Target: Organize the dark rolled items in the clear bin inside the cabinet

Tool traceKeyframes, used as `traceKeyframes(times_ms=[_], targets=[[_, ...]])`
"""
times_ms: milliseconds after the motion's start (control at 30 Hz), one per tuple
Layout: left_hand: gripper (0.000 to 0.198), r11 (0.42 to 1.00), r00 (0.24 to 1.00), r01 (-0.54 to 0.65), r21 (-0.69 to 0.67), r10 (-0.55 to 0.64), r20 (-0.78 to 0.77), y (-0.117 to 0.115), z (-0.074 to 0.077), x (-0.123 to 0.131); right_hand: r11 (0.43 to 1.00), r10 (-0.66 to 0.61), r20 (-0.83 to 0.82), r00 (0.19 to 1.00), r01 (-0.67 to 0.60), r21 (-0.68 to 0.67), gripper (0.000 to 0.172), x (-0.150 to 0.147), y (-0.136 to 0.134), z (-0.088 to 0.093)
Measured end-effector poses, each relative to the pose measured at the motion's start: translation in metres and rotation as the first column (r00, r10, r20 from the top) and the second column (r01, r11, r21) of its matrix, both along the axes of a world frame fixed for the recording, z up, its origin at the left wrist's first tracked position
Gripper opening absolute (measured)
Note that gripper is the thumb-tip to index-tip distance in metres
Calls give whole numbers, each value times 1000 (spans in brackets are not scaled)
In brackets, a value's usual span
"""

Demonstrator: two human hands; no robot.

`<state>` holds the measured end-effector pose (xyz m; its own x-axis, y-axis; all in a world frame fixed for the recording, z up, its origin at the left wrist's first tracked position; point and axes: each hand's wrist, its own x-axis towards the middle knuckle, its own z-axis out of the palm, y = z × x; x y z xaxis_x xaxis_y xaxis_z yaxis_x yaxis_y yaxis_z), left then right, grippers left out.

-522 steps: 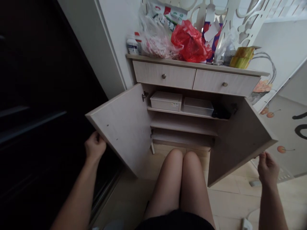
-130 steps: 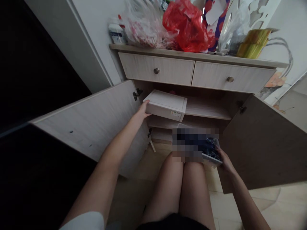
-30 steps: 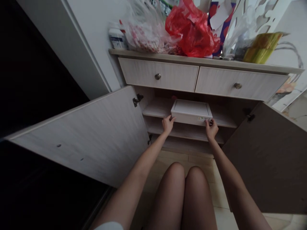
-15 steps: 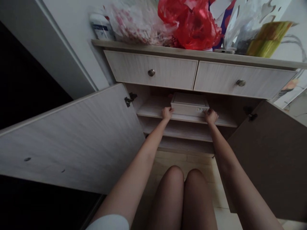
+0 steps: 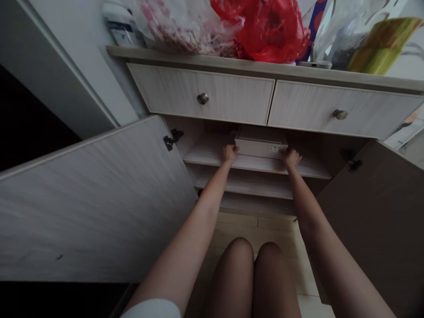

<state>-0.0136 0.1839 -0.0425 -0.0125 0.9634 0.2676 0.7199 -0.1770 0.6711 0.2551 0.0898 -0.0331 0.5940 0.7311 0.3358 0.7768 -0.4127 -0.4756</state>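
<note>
A pale lidded storage box (image 5: pixel 253 148) with a small coloured label on its front rests on the top shelf (image 5: pixel 245 162) inside the cabinet. My left hand (image 5: pixel 229 153) is closed at the box's front left corner. At the front right corner, beside the label, my right hand (image 5: pixel 291 158) is closed on the box too. Fingertips of both hands are partly hidden against its sides. The rear of the box sits in shadow under the drawers.
Both cabinet doors, the left door (image 5: pixel 99 198) and the right door (image 5: pixel 374 212), stand swung outward. Two closed drawers (image 5: pixel 212 90) are above. On the cabinet top lie a red plastic bag (image 5: pixel 274 33), a clear bag (image 5: pixel 188 31), a white bottle (image 5: pixel 121 24) and a yellow-green package (image 5: pixel 384 46).
The box has slid slightly deeper into the shelf, with both hands still at its front corners. My view has come closer to the cabinet.
</note>
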Motion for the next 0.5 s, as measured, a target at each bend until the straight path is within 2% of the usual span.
traceKeyframes(times_ms=[267, 500], targets=[[18, 1000, 998, 4, -7, -4, -57, 13, -1, 3, 1000, -16, 40, 999, 16, -15, 33, 2, 11, 0], [19, 1000, 999, 9, -21, -10, -47, 19, 0, 5, 999, -15, 46, 999, 16, -29, 36, 7, 21, -3]])
